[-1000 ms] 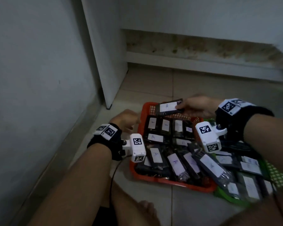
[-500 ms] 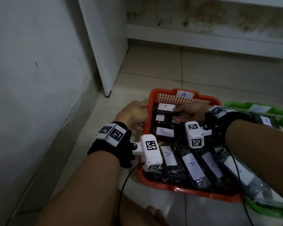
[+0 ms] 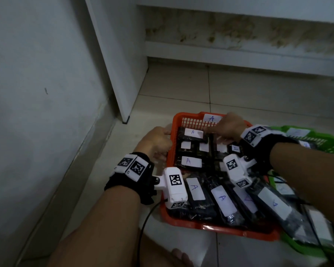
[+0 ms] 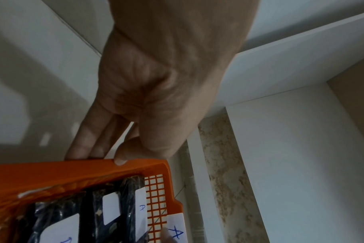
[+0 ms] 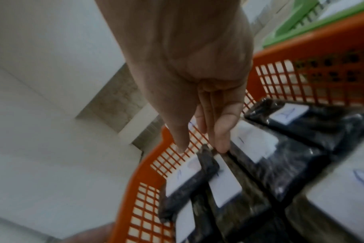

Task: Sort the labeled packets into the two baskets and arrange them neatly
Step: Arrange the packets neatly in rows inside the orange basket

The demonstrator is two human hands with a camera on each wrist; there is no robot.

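Observation:
The orange basket [image 3: 181, 221], tagged A on its far rim, holds several black packets with white A labels. My left hand [image 3: 167, 135] grips its left rim [image 4: 73, 171], thumb on top and fingers down the outside. My right hand [image 3: 214, 132] reaches over the far end with its fingers straight. Those fingertips [image 5: 220, 146] rest on the end of a black packet [image 5: 224, 180]. That packet [image 3: 193, 134] lies along the far wall, on top of others. The green basket [image 3: 316, 136] stands on the right, partly hidden by my right arm, with more packets in it.
Both baskets stand on a tiled floor [image 3: 239, 93]. A white wall runs close along the left, and a white cabinet panel [image 3: 123, 74] stands behind the orange basket's left corner. A stained ledge crosses the back. My bare legs [image 3: 96, 247] lie at the bottom.
A second ago my right hand held an A packet above the orange basket. The packet now lies at the basket's far end, with straight fingers touching it. My left hand has stayed on the rim.

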